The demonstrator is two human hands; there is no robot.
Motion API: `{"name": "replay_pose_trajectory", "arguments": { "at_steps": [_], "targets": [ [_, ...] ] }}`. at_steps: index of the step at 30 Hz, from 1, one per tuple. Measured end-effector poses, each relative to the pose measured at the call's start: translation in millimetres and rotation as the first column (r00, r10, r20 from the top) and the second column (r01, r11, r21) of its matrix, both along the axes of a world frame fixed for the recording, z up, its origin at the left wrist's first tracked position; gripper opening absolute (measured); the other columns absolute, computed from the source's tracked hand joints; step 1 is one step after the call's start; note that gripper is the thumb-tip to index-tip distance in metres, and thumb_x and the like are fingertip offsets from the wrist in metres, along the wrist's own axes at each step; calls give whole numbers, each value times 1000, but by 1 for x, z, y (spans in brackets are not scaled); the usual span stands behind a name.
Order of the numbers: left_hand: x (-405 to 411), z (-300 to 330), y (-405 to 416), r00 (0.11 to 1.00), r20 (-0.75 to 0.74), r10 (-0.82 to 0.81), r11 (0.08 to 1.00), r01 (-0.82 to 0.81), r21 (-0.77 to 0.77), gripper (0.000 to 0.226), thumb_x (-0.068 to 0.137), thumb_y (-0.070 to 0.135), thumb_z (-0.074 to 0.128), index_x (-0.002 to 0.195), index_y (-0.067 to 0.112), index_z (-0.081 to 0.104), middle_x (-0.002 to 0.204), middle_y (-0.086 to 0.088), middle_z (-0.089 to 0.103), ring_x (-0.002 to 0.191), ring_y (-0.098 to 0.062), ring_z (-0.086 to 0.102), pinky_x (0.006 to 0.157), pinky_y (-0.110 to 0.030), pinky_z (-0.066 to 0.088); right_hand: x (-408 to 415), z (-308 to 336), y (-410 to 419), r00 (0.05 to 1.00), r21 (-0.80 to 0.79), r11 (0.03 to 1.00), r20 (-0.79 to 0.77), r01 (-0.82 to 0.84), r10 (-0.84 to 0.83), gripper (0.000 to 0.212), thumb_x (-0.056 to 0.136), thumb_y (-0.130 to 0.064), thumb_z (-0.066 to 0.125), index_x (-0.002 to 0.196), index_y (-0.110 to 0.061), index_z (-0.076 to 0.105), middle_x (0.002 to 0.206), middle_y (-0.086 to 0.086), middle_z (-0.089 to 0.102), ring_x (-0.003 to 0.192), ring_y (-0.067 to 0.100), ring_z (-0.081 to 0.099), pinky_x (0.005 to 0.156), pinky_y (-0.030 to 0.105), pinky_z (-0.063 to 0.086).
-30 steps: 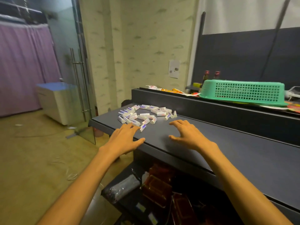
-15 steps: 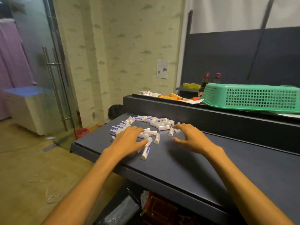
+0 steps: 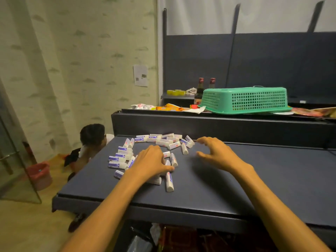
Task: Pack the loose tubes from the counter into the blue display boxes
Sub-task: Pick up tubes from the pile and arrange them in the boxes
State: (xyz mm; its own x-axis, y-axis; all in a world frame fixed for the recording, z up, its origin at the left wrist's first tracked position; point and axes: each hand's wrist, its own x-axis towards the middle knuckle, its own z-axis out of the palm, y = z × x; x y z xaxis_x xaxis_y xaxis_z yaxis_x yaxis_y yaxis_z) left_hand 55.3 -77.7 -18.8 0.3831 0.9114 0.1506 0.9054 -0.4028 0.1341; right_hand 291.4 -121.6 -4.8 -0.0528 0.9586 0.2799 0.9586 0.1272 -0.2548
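1. The loose tubes (image 3: 164, 142), white with blue and red print, lie flat in a scattered pile at the far left corner of the dark table (image 3: 236, 188). Their long axes run every way: those along the far edge lie mostly crosswise, while one tube (image 3: 169, 181) nearest the front points its cap toward the front edge.
2. Behind the table a raised ledge (image 3: 218, 124) carries an upturned green basket (image 3: 244, 100), two dark bottles (image 3: 200, 90) and some wrappers (image 3: 169, 107). A red bucket (image 3: 40, 175) stands on the floor to the left.
3. The left hand (image 3: 150, 162) rests palm down on the pile, its fingers curved over several tubes; whether it grips any I cannot tell.
4. The right hand (image 3: 215, 153) hovers just beside the pile's right end, fingers spread and loosely bent, holding nothing.
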Motion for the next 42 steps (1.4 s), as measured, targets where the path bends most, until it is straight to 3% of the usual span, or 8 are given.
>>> {"name": "replay_pose_trajectory", "arguments": {
  "at_steps": [6,12,16,23,27,32,37,42],
  "targets": [
    [4,0,4,990,102,-93,996,93,3,33,70,51,75,82,20,75,101,3,66,91,-19,60,70,-29,47,-7,-3,-16,996,-1,996,0,85,-85,50,92,-43,59,137,-26,46,137,-2,52,123,16,48,102,35,44],
    [-2,2,5,914,378,-148,987,159,1,20,75,37,75,91,29,65,101,10,66,100,-16,61,83,-35,50,-2,-1,-21,994,23,994,-22,104,-104,48,92,-42,59,136,-27,47,135,-3,53,121,14,49,101,36,45],
    [-2,7,9,863,462,-204,973,230,0,21,77,26,78,91,31,63,99,10,67,96,-11,62,87,-37,54,1,1,-18,995,16,995,-33,98,-97,48,92,-41,60,136,-26,47,134,-3,54,120,14,50,100,36,46],
    [1,15,16,879,434,-200,980,181,86,27,73,26,82,97,30,70,104,1,52,93,-15,54,81,-26,46,-1,1,-1,998,-45,999,-56,16,-19,47,92,-40,61,134,-28,47,133,-3,54,116,12,51,96,31,47],
    [-2,19,17,858,455,-236,971,198,131,28,73,32,81,96,29,65,99,3,62,91,-11,52,74,-25,45,-10,0,12,996,-86,994,-75,-64,57,40,92,-38,61,129,-28,51,129,-3,56,111,12,53,94,31,50],
    [-8,20,22,884,391,-257,964,206,168,38,79,40,75,112,25,64,109,0,66,100,-15,60,85,-34,53,-35,0,25,984,-91,982,-89,-164,156,35,92,-37,61,124,-22,58,116,-1,62,97,11,58,85,28,52],
    [-16,14,28,868,399,-297,948,218,232,33,77,27,79,108,21,70,104,-1,65,95,-14,62,87,-34,53,-58,-8,38,980,-178,965,-78,-192,181,43,89,-49,61,122,-21,59,109,-3,65,93,13,58,81,28,51],
    [-21,12,31,866,376,-328,931,229,285,28,78,22,79,105,20,72,103,1,65,95,-11,58,87,-31,51,-70,-16,48,987,-207,965,-46,-160,154,32,89,-41,64,86,-9,66,82,5,68,76,21,60,73,44,54]
  ]
}}
